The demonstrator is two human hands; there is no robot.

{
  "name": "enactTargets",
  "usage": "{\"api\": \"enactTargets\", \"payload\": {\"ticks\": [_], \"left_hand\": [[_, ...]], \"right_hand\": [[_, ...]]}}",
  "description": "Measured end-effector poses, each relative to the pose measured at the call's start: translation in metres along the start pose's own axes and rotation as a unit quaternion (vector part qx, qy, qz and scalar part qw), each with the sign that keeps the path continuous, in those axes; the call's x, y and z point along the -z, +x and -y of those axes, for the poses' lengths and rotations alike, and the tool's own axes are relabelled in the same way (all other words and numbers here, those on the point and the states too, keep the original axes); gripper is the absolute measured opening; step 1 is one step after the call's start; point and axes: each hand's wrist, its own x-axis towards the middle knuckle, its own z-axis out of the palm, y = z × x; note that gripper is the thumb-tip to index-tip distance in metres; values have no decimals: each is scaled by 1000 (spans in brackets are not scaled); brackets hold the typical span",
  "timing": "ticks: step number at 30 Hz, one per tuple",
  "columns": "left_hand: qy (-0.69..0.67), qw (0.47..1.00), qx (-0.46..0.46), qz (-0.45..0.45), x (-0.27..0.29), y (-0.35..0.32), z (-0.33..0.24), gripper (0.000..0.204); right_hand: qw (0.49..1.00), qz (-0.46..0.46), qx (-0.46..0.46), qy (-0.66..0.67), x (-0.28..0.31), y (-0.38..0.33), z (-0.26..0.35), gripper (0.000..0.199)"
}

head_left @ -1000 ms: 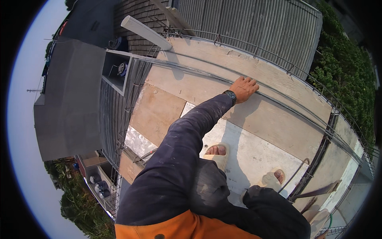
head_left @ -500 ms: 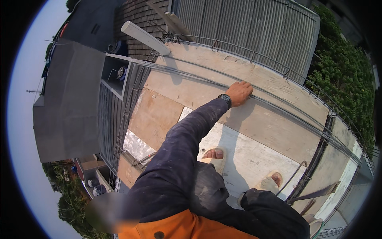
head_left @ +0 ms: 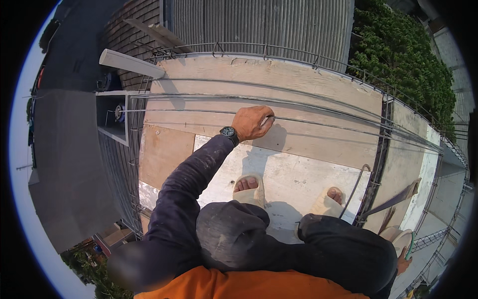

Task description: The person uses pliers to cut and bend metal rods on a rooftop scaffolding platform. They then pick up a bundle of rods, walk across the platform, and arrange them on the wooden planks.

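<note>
My left hand (head_left: 253, 123), with a dark watch on its wrist, is closed around a long thin steel rod (head_left: 318, 124). The rod is raised off the boards, and its shadow falls beneath it. Beyond the hand, several more steel rods (head_left: 209, 96) run side by side across the plywood. At the lower right edge part of my right hand (head_left: 404, 262) shows, fingers curled by a pale round object with a green edge (head_left: 402, 240). What that hand grips is hard to make out.
I squat on plywood boards (head_left: 318, 182) in pale sandals (head_left: 249, 190). A saw-like blade (head_left: 391, 200) stands at the right. A white pipe (head_left: 130, 64) sticks up at the far left corner. Rebar framework (head_left: 266, 51) borders the far edge; corrugated roofing (head_left: 259, 25) and trees (head_left: 403, 65) lie beyond.
My left hand has pulled one rod nearer, apart from the other rods. The view has turned and shifted right, and my right hand has come into sight at the lower right.
</note>
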Motion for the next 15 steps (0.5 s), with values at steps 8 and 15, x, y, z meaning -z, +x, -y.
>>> {"api": "enactTargets", "payload": {"ticks": [8,15], "left_hand": [[-53,990,128,32,-26,-29,-6,34],[-50,988,143,39,-15,-43,5,39]], "right_hand": [[997,60,-13,37,-48,46,-4,115],[989,-121,81,39,-9,20,30,102]]}}
